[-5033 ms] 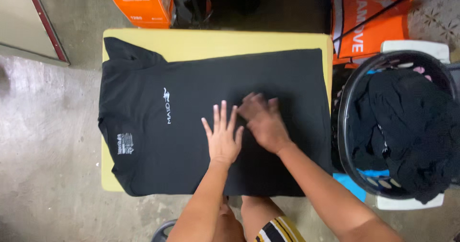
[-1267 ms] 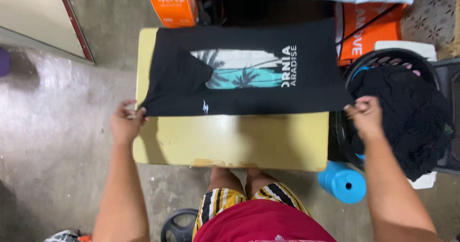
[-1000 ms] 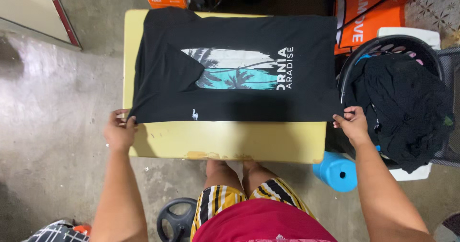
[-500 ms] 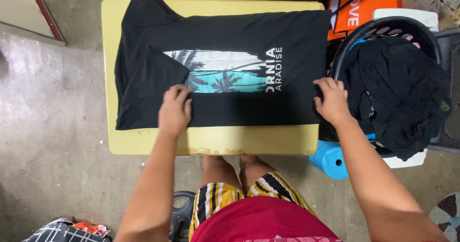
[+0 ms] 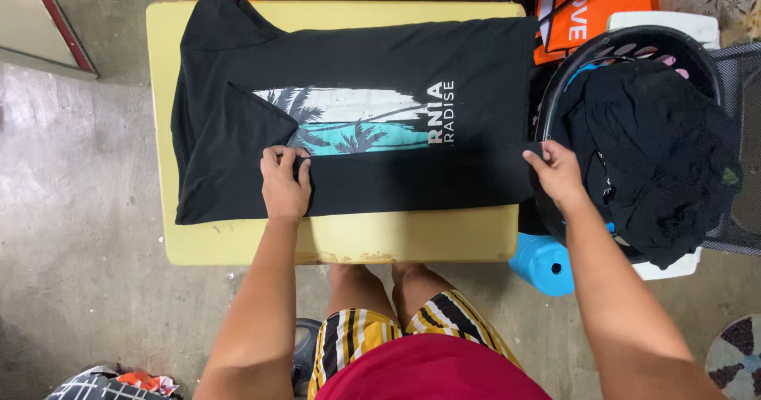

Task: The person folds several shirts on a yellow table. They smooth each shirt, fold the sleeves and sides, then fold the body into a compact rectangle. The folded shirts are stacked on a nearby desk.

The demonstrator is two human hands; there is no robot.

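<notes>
A black T-shirt (image 5: 380,67) with a palm-tree print in white and teal lies flat on a yellow table (image 5: 412,237), its near long edge folded over the print. My left hand (image 5: 284,184) pinches the fold's edge near the shirt's middle left, by the folded-in sleeve. My right hand (image 5: 559,176) grips the same fold at the shirt's right end, at the table's right edge.
A black laundry basket (image 5: 610,47) heaped with dark clothes stands right of the table on a white stool. A blue cylinder (image 5: 543,264) lies on the floor by it. Orange boxes (image 5: 590,3) stand at the back. Bare concrete floor lies to the left.
The shirt was flipped print-up and laid down. In the last half second both hands shifted onto the near fold's edge and pinched it; the print is partly covered.
</notes>
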